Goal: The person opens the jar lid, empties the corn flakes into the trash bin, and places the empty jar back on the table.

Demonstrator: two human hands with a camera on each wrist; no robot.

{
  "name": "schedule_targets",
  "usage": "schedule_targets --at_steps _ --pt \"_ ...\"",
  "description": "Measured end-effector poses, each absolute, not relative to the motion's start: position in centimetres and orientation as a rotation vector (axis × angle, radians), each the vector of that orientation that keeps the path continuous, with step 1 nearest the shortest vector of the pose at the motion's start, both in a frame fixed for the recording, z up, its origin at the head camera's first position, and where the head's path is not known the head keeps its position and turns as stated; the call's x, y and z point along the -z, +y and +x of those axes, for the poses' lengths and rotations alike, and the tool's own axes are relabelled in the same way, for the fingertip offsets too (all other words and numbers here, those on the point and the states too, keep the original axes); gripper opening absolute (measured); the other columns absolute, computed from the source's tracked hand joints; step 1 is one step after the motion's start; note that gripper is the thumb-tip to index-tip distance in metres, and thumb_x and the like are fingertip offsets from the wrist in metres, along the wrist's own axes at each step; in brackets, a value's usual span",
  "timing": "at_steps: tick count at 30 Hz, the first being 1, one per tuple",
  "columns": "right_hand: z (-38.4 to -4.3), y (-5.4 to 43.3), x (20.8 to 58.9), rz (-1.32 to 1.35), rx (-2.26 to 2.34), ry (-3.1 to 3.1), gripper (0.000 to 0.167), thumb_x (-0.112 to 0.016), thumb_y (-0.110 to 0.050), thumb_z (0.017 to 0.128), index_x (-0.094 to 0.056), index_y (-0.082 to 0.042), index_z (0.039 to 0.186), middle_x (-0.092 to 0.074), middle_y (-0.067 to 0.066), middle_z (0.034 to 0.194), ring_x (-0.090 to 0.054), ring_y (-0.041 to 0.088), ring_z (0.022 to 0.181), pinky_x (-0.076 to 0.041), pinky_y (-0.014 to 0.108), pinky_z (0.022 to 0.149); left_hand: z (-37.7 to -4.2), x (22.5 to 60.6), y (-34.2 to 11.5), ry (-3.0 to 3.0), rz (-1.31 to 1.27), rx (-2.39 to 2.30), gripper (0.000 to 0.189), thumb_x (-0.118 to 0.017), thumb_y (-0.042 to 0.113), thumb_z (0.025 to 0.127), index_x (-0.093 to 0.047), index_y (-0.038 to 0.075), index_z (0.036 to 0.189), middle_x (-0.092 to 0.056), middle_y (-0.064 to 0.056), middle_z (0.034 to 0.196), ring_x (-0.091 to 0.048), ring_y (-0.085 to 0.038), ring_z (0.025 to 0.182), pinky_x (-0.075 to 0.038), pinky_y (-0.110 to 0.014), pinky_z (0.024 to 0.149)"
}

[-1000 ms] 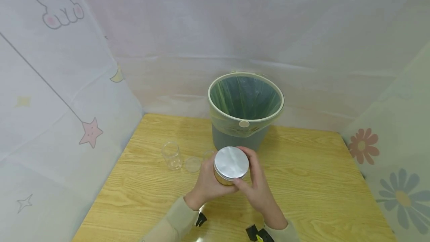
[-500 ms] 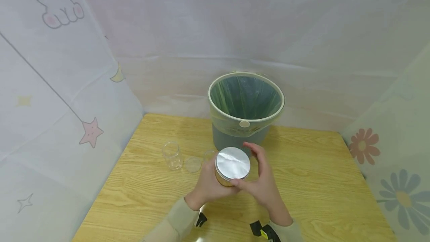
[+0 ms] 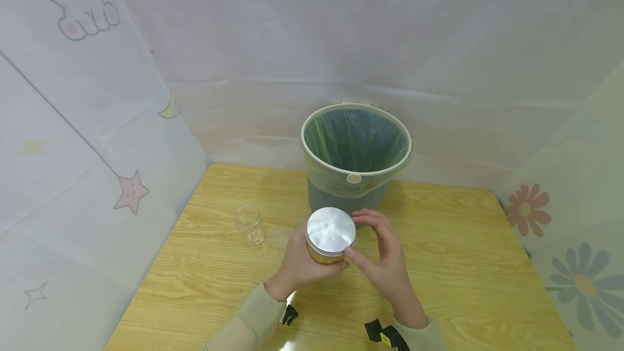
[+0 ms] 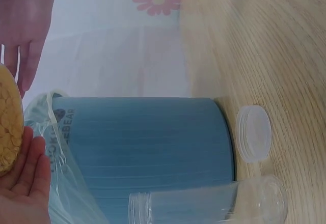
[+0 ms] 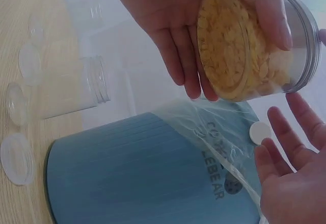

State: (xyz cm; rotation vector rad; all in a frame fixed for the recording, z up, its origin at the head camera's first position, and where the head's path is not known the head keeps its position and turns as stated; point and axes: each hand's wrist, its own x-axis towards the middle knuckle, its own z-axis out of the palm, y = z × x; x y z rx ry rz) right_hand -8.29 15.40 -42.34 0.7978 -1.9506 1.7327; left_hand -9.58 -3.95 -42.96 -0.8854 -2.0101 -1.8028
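Observation:
My left hand (image 3: 303, 259) grips a clear jar of yellow flakes (image 5: 229, 46), its fingers wrapped round the body. A silver lid (image 3: 331, 230) tops the jar, facing up toward the head camera. At the lid's right side, my right hand (image 3: 387, 251) has its thumb tip and forefinger tip right at the rim. The other right-hand fingers (image 5: 285, 137) extend loosely, away from the jar. The jar is held above the table, in front of a bin.
The lined bin (image 3: 331, 199) stands at the back of the wooden table (image 3: 453, 253). To its left are a clear plastic jar (image 3: 249, 226) without a lid, another clear jar partly hidden by my left hand, and several clear lids (image 5: 18, 158). Printed cloth walls (image 3: 292, 58) enclose the table.
The right hand's fingers lifted off the lid and spread, then drew back close to its rim. The left hand shifted the jar slightly left and up in the head view.

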Motion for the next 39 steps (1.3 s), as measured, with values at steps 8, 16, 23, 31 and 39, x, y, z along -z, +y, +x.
schedule_targets --at_steps 8,16,23,31,39 --pt "-8.1 14.7 42.4 0.725 -1.668 -2.119 0.082 -0.093 -0.003 0.064 -0.057 -0.005 0.138 -0.053 0.012 0.136 -0.042 0.030 0.129 -0.033 0.033 0.108 -11.0 46.3 -3.7 -2.003 -0.907 1.709 0.079 -0.093 0.012 0.062 -0.056 0.003 0.132 -0.068 -0.010 0.118 -0.067 -0.024 0.104 -0.056 -0.040 0.086" --pt "-7.9 13.7 42.4 0.640 -1.755 -2.218 0.093 -0.099 -0.013 0.060 -0.054 -0.013 0.141 -0.050 0.002 0.139 -0.047 0.027 0.124 -0.041 0.040 0.098 -11.1 47.7 -2.9 -1.985 -1.039 1.682 0.083 -0.090 0.009 0.061 -0.054 0.005 0.135 -0.067 -0.009 0.121 -0.066 -0.023 0.108 -0.055 -0.039 0.089" --pt "-8.0 14.6 42.4 0.665 -1.751 -2.188 0.093 -0.097 -0.006 0.062 -0.051 -0.006 0.144 -0.048 0.007 0.142 -0.043 0.027 0.129 -0.035 0.035 0.107 -11.0 47.5 -3.2 -2.014 -0.994 1.687 0.089 -0.094 0.011 0.058 -0.052 0.005 0.136 -0.066 -0.010 0.122 -0.065 -0.024 0.107 -0.056 -0.040 0.087" --pt "-8.5 16.1 42.4 0.768 -1.740 -2.014 0.073 -0.088 0.014 0.063 -0.058 0.008 0.130 -0.052 0.026 0.132 -0.042 0.030 0.130 -0.031 0.034 0.113 -11.3 47.0 -3.8 -2.039 -0.929 1.719 0.083 -0.094 0.026 0.068 -0.052 0.016 0.139 -0.065 0.000 0.122 -0.065 -0.020 0.108 -0.053 -0.040 0.093" --pt "-8.5 15.4 42.4 0.830 -1.709 -2.002 0.076 -0.091 -0.001 0.067 -0.058 0.002 0.135 -0.055 0.021 0.131 -0.044 0.032 0.128 -0.034 0.034 0.110 -11.2 47.1 -3.6 -2.031 -0.932 1.707 0.082 -0.094 0.020 0.066 -0.053 0.012 0.137 -0.066 -0.003 0.122 -0.065 -0.022 0.108 -0.054 -0.040 0.091"
